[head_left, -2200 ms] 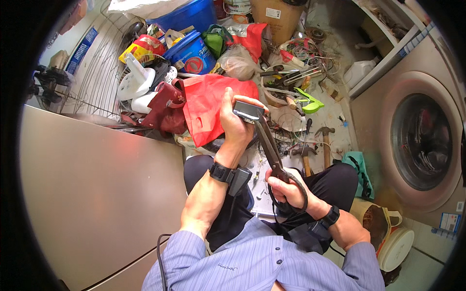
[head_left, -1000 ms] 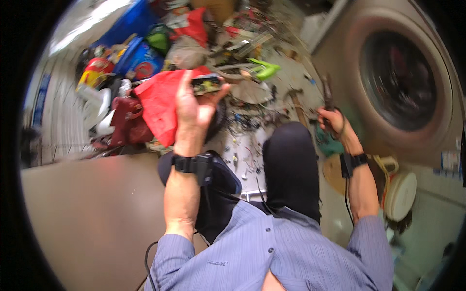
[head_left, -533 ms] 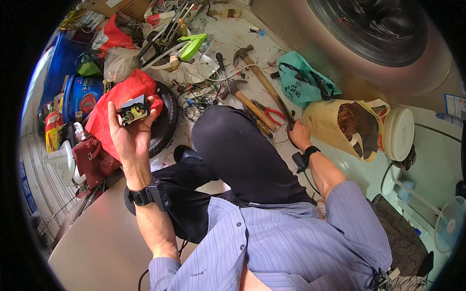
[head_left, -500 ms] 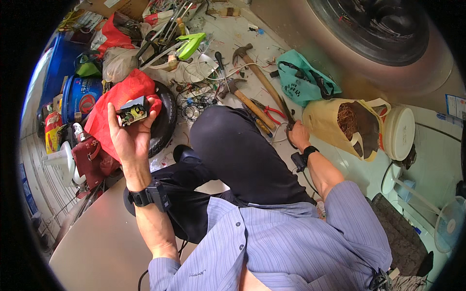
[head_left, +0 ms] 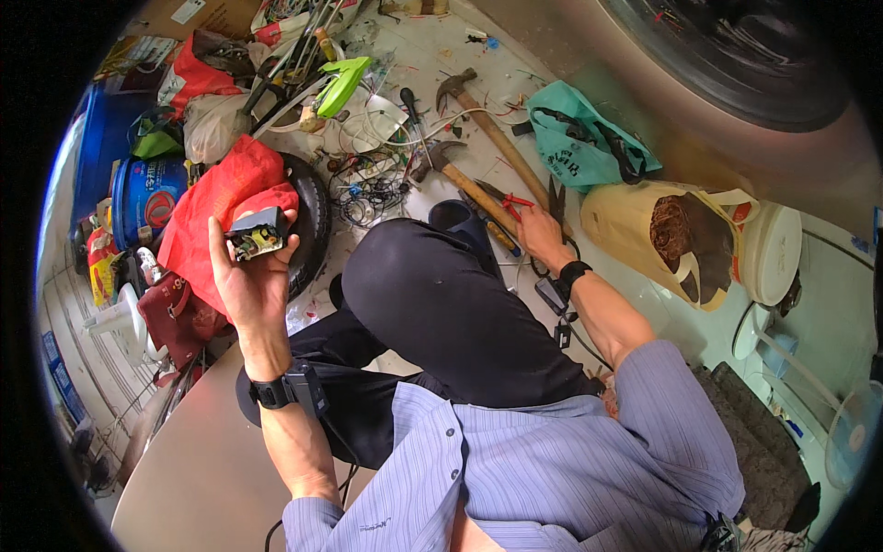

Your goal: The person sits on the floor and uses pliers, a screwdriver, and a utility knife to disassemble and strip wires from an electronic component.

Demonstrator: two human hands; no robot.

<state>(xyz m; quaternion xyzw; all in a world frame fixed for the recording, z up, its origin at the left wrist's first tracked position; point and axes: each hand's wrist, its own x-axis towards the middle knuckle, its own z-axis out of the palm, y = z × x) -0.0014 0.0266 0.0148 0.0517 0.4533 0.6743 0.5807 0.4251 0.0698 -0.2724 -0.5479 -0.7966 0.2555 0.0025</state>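
Observation:
My left hand (head_left: 253, 285) is raised at the left, its fingers curled around a small black plastic casing (head_left: 258, 235) with electronic parts showing in its open side. On the floor beyond my knee, my right hand (head_left: 544, 241) has its fingers closed at the handles of red-handled pliers (head_left: 517, 201). The pliers lie against the wooden handle of a claw hammer (head_left: 478, 195). Dark scissors (head_left: 557, 201) rest beside my right hand, partly hidden under it. A longer hammer (head_left: 497, 138) and a screwdriver (head_left: 410, 103) lie farther off.
Tangled wires (head_left: 368, 189) and scraps litter the floor. A red bag (head_left: 225, 202) overlaps a black tyre (head_left: 313, 216) at left, near a blue bucket (head_left: 152, 193). Right stand a teal bag (head_left: 589, 138), a yellow bag (head_left: 625, 225) holding copper-coloured wire, and a white bucket (head_left: 773, 253).
My right hand has let go of the scissors, which now lie on the floor, and has moved left to the pliers. My left hand still holds the casing, slightly lower.

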